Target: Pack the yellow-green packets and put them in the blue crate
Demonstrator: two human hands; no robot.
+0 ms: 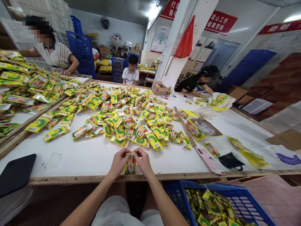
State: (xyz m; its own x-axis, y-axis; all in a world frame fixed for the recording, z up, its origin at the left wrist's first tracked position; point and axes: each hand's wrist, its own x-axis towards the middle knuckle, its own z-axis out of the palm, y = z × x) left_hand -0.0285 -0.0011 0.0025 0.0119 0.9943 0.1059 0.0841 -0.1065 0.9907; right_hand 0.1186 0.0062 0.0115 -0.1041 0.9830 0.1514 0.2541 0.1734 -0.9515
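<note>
Between my two hands stands a small yellow, green and red printed carton (130,165), near the front edge of the white table. My left hand (119,159) pinches its upper end from the left, fingertips pressed together. From the right, my right hand (143,160) pinches the same end, so the fingertips of both hands nearly meet. The fingers hide the carton's top. Just beyond my hands lies a large heap of similar cartons (131,122), several with white end flaps sticking out.
A blue crate (244,196) of cartons stands below the table at right. On the table lie a pink phone (210,160), a black pouch-like item (231,160), a wooden strip (185,127) and a black tablet-like slab (17,171). Three other people sit around the table.
</note>
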